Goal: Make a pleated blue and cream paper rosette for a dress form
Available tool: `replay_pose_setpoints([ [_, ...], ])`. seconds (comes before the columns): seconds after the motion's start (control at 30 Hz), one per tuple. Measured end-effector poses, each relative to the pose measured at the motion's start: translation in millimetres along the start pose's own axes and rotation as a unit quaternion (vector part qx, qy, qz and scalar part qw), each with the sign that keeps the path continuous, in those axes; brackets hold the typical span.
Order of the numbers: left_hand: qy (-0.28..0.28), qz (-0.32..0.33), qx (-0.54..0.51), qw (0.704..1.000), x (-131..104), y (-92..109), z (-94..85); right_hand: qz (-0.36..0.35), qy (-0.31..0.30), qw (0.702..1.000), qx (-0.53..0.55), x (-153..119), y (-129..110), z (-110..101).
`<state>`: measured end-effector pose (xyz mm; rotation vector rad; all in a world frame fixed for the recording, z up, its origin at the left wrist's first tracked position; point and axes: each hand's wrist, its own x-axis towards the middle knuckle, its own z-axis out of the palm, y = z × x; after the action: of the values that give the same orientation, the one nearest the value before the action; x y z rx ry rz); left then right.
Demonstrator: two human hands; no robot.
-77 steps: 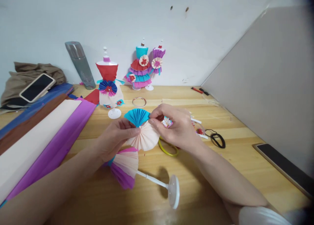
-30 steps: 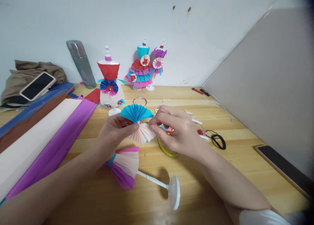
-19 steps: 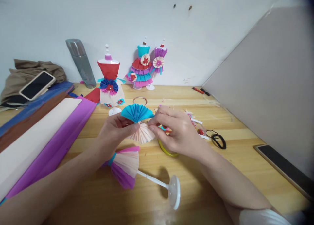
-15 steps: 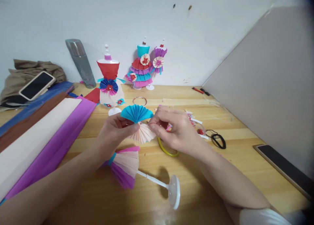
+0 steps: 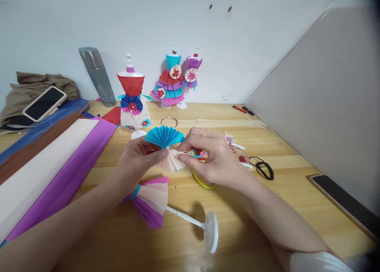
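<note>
My left hand [image 5: 139, 155] pinches a pleated paper rosette at its left side. The rosette's upper half is a blue fan [image 5: 164, 136] and its lower half a pale pink fan [image 5: 170, 161]. At the rosette's right edge is my right hand [image 5: 209, 153], thumb and forefinger closed around the ends of the folds. Below my hands a small dress form in a purple and pale pink paper dress [image 5: 152, 198] lies on its side, its white round base [image 5: 210, 231] pointing right.
Three dressed forms, one in a red top [image 5: 131, 85], stand toward the wall beside a bottle [image 5: 99, 80]. Paper sheets [image 5: 59, 145] lie left. A yellow ring [image 5: 203, 181], scraps, a black cord [image 5: 265, 171] and a phone [image 5: 341, 200] are to the right.
The thumb and forefinger of my right hand have spread slightly apart at the rosette's right edge. The rosette has shifted a little up and left.
</note>
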<state>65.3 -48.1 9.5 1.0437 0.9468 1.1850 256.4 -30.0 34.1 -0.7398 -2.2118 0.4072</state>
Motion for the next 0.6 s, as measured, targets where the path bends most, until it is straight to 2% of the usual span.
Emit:
replay_pose_setpoints([
  [0.13,-0.014,0.026,0.012,0.999,0.0,1.3,0.6,0.025,0.000,0.999,0.029,-0.3,1.9,2.9],
  [0.3,-0.007,0.040,0.036,0.999,-1.4,4.5,0.9,0.111,-0.025,0.987,0.116,2.1,1.2,1.5],
  [0.47,-0.027,0.054,0.032,0.998,1.1,3.0,-2.1,0.228,-0.070,0.941,0.239,2.7,6.1,3.0],
  [0.6,-0.029,0.050,0.037,0.998,2.8,4.1,-3.6,0.277,-0.094,0.906,0.305,3.3,9.9,2.9],
])
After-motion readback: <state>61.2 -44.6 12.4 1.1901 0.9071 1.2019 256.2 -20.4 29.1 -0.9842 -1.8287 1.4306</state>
